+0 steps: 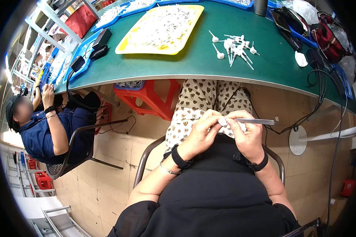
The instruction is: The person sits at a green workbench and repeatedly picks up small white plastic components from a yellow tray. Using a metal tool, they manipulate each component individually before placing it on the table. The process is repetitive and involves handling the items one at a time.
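Above my lap, my left hand [203, 134] pinches a small white plastic piece [222, 121] between thumb and fingertips. My right hand [247, 138] is closed on a slim, flat silver metal tool [257, 121], whose broad end sticks out to the right. The tool's other end is hidden by my fingers, close against the white piece. On the green table ahead lies a loose pile of white plastic nozzle-like pieces with thin stems [235, 49]. A yellow tray [122, 48] to its left is heaped with small white parts.
The green table's front edge [225, 78] runs beyond my knees. A red stool [146, 98] stands underneath. At the right are black cables [322, 91], a crumpled white tissue [301, 59] and bags [330, 35]. A co-worker in dark blue [43, 138] sits at the left.
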`<state>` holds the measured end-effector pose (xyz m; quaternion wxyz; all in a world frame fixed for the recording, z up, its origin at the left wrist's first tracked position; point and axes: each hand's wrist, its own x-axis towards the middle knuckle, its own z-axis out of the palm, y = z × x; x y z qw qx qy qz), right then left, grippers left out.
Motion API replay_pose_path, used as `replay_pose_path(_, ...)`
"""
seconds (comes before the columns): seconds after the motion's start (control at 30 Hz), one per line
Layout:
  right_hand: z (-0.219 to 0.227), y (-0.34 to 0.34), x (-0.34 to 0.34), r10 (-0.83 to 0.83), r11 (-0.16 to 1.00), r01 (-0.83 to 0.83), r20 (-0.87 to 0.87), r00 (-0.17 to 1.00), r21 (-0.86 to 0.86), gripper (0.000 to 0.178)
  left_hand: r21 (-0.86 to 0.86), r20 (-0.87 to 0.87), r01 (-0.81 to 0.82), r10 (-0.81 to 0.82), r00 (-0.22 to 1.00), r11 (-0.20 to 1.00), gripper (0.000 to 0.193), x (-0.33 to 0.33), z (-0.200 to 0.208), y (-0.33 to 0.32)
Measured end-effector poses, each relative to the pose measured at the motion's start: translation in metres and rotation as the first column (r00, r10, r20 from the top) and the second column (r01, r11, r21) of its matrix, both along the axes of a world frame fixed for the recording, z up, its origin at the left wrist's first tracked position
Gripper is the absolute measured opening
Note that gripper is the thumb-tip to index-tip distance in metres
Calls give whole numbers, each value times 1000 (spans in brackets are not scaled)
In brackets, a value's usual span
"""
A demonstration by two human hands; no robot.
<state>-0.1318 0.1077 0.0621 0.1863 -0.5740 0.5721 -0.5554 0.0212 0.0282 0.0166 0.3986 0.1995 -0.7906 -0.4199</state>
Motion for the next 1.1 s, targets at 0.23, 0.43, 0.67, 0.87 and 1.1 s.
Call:
replay_pose_path(0.23, 1, -1, -3, 18, 999, -25, -182, 983, -37, 3, 33, 33, 21, -22, 999, 999, 17, 1, 1, 2)
replay_pose_path(0.43, -5, 0, -1, 39, 999, -42, 192, 981, 14, 3, 54, -28, 31, -29, 999, 998, 16, 2, 0, -4)
replay_pose_path(0.67, -3, 0, 0, 51, 999, -52, 273, 961, -6, 6, 163, -71, 13, -2, 997, 987, 16, 2, -2, -3)
replay_pose_path(0.87, -1, 0, 4, 30, 1000, -29, 181, 983, -10, 6, 149, -77, -6, 17, 997, 989, 18, 2, -7, -4)
replay_pose_path(1.1, -2, 1, 5, 39, 999, -45, 234, 971, 24, 7, 101, -67, -33, 40, 997, 994, 19, 2, -6, -3)
